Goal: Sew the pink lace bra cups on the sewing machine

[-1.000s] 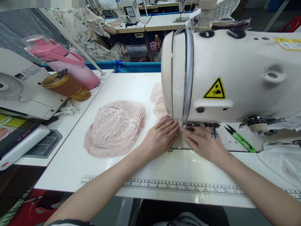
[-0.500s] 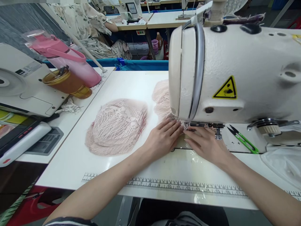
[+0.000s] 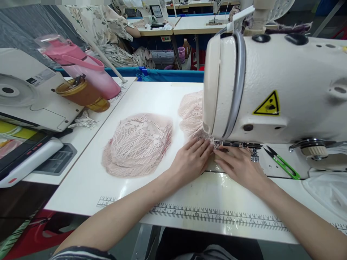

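A pale pink piece of lace fabric (image 3: pixel 192 115) runs under the head of a white sewing machine (image 3: pixel 271 86). My left hand (image 3: pixel 193 156) lies flat on its near edge, fingers stretched towards the presser foot. Just right of the foot, my right hand (image 3: pixel 240 162) rests low on the machine bed, its fingers extended and partly covered by the machine head. The fingertips of both hands nearly meet at the lace by the needle area, which I cannot see clearly. A stack of similar pink lace pieces (image 3: pixel 138 144) lies to the left.
Green-handled thread snips (image 3: pixel 283 164) lie right of my right hand. A printed ruler (image 3: pixel 217 215) runs along the table's front edge. At the left stand a pink bottle (image 3: pixel 89 72) and a brown cup (image 3: pixel 84 94). Another person's arm (image 3: pixel 132 31) shows at a table behind.
The whole view has shifted slightly, so the machine and bottle appear further right. Both hands keep almost the same place on the lace beside the presser foot.
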`<state>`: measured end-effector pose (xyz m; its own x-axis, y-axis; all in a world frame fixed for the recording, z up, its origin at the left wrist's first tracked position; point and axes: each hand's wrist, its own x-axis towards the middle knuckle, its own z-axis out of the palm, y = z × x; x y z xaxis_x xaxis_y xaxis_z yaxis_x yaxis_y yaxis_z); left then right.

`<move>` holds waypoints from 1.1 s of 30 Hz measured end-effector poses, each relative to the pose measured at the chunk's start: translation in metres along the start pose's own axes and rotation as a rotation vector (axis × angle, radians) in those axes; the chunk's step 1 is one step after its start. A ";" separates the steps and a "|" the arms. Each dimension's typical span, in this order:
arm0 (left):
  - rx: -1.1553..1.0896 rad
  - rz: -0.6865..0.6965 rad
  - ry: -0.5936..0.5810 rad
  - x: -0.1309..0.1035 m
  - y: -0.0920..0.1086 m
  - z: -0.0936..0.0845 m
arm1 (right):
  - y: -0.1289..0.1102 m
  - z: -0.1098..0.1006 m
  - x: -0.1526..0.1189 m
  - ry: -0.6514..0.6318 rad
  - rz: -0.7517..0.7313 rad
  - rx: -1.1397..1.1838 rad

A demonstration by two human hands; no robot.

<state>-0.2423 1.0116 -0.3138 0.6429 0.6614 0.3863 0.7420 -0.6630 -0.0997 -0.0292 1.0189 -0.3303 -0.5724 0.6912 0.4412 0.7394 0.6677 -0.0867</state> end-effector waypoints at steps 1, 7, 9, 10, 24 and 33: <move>0.007 0.003 -0.004 0.000 0.000 0.000 | 0.000 0.000 0.000 -0.003 0.000 -0.012; 0.032 0.009 -0.016 0.001 0.001 -0.001 | 0.002 -0.002 -0.001 0.005 -0.001 -0.065; 0.024 0.010 -0.008 0.001 0.001 -0.001 | 0.002 -0.001 -0.001 0.002 -0.001 -0.064; 0.018 0.009 -0.005 0.001 0.001 0.000 | 0.002 -0.001 -0.001 0.000 0.003 -0.061; -0.035 -0.092 -0.075 0.003 0.002 0.001 | 0.005 0.005 0.000 -0.035 0.054 -0.052; -0.074 -0.186 -0.149 0.003 0.001 0.000 | 0.011 0.004 0.004 0.048 0.145 0.004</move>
<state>-0.2403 1.0129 -0.3128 0.5211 0.8154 0.2520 0.8380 -0.5448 0.0299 -0.0243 1.0299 -0.3331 -0.4421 0.7665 0.4659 0.8116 0.5630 -0.1560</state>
